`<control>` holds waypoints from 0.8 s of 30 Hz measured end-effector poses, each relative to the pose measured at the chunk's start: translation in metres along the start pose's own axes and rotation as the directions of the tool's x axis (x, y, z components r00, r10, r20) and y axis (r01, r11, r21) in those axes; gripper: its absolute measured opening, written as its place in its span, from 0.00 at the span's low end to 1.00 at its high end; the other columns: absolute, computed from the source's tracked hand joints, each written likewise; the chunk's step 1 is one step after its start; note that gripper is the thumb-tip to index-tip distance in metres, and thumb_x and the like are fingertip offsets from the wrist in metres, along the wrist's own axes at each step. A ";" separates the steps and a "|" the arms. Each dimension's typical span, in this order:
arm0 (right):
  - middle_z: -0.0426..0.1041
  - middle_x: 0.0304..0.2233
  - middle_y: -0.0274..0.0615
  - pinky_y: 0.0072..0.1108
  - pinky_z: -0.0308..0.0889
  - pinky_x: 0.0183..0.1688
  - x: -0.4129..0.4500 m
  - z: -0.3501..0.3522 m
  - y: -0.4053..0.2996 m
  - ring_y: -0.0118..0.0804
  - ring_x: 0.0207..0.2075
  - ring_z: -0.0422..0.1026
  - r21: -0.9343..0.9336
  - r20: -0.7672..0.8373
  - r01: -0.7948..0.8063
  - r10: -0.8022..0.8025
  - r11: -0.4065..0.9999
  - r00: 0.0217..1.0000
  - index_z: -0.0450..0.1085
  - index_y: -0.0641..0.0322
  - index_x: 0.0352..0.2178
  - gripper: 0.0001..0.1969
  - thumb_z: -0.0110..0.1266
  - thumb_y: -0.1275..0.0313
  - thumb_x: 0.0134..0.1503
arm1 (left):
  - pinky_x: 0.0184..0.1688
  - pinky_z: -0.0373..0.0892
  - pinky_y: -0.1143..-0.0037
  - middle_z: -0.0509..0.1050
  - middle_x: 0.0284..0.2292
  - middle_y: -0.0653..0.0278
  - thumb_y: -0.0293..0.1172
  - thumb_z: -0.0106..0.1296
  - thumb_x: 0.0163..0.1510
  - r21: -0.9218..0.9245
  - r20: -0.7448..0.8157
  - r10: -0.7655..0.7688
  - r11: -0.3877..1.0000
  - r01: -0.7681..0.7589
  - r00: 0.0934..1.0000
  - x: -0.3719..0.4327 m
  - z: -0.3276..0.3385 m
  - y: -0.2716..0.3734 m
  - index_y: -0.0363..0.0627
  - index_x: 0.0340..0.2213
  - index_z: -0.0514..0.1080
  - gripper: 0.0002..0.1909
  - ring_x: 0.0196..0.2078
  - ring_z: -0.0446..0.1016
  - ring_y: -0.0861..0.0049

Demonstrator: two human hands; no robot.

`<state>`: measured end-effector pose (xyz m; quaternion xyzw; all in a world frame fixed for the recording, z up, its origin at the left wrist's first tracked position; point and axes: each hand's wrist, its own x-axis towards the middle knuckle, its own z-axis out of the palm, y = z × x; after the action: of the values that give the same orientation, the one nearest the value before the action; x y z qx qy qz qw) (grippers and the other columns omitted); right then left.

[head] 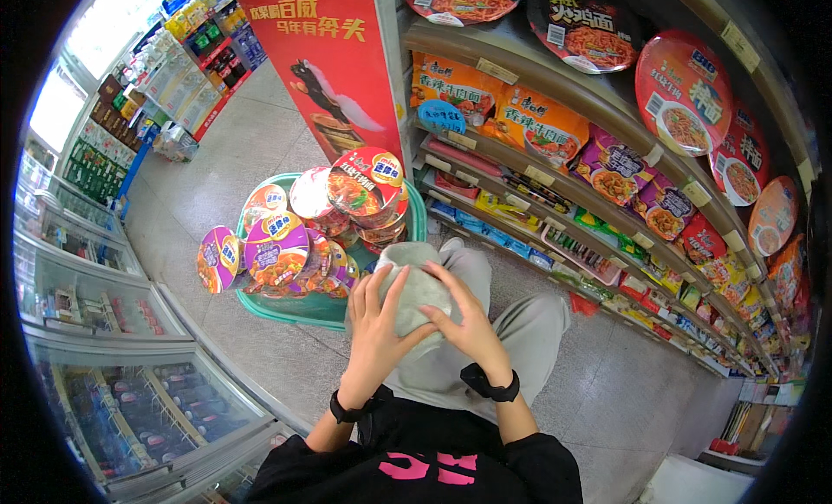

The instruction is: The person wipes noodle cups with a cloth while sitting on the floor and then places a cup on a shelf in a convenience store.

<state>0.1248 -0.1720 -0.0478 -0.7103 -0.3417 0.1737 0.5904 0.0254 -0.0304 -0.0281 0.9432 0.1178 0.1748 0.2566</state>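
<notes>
Both my hands are on a pale grey-green cloth (419, 296), bunched over my lap. My left hand (383, 315) presses its left side with fingers spread, and my right hand (458, 312) grips its right side. Whether something lies inside the cloth I cannot tell. Just beyond it stands a green plastic basket (289, 314) with several instant noodle cups. A red-lidded noodle cup (361, 185) rests on top of others at the back right. A purple-lidded noodle cup (277, 247) is at the front left, and another purple noodle cup (220, 258) juts past the left rim.
Store shelves (539, 172) with noodle packs and bowls curve along the right. A red poster board (325, 55) stands behind the basket. Glass-topped freezers (149, 413) line the left. Tiled floor (227, 361) shows between them and my legs.
</notes>
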 end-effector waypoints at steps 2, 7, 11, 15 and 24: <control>0.65 0.57 0.47 0.37 0.50 0.65 0.000 -0.002 0.007 0.47 0.61 0.61 0.096 0.036 -0.081 0.078 0.992 0.996 0.58 0.57 0.61 0.33 0.60 0.65 0.55 | 0.59 0.56 0.58 0.60 0.56 0.54 0.41 0.67 0.41 -0.082 0.010 -0.030 0.996 0.030 1.000 0.001 -0.001 0.002 0.48 0.58 0.61 0.44 0.59 0.57 0.52; 0.65 0.57 0.47 0.37 0.47 0.66 -0.002 0.003 0.010 0.48 0.61 0.61 0.053 0.063 0.020 -0.023 0.998 0.998 0.58 0.56 0.61 0.37 0.64 0.63 0.50 | 0.59 0.57 0.60 0.62 0.55 0.56 0.32 0.64 0.44 -0.109 0.001 -0.050 0.993 0.050 0.999 0.003 0.001 -0.013 0.48 0.57 0.63 0.38 0.57 0.59 0.53; 0.61 0.61 0.44 0.34 0.46 0.66 -0.003 0.006 0.008 0.43 0.63 0.59 0.125 0.064 -0.092 0.084 0.988 0.994 0.60 0.58 0.60 0.38 0.66 0.66 0.47 | 0.57 0.59 0.61 0.63 0.54 0.56 0.27 0.61 0.46 -0.133 -0.018 -0.013 0.991 0.011 1.000 0.004 0.000 -0.012 0.47 0.56 0.65 0.33 0.55 0.60 0.54; 0.65 0.58 0.43 0.35 0.47 0.66 -0.002 0.010 0.014 0.44 0.62 0.60 0.058 0.009 -0.058 0.057 0.997 0.998 0.61 0.57 0.59 0.36 0.64 0.69 0.49 | 0.63 0.53 0.62 0.60 0.59 0.54 0.25 0.59 0.46 -0.211 0.062 0.016 0.977 -0.003 0.998 0.001 -0.014 -0.018 0.45 0.58 0.62 0.36 0.62 0.56 0.54; 0.76 0.41 0.45 0.33 0.58 0.59 0.004 0.027 0.024 0.45 0.46 0.71 0.000 -0.282 0.042 -0.040 0.999 0.959 0.73 0.61 0.47 0.22 0.58 0.78 0.47 | 0.68 0.35 0.58 0.55 0.63 0.51 0.32 0.67 0.42 -0.314 0.192 -0.014 0.947 0.075 0.981 -0.008 -0.019 -0.035 0.40 0.60 0.55 0.47 0.68 0.46 0.56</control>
<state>0.1168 -0.1515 -0.0771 -0.7188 -0.2685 0.0596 0.6385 0.0059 0.0044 -0.0335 0.8986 0.0848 0.0963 0.4197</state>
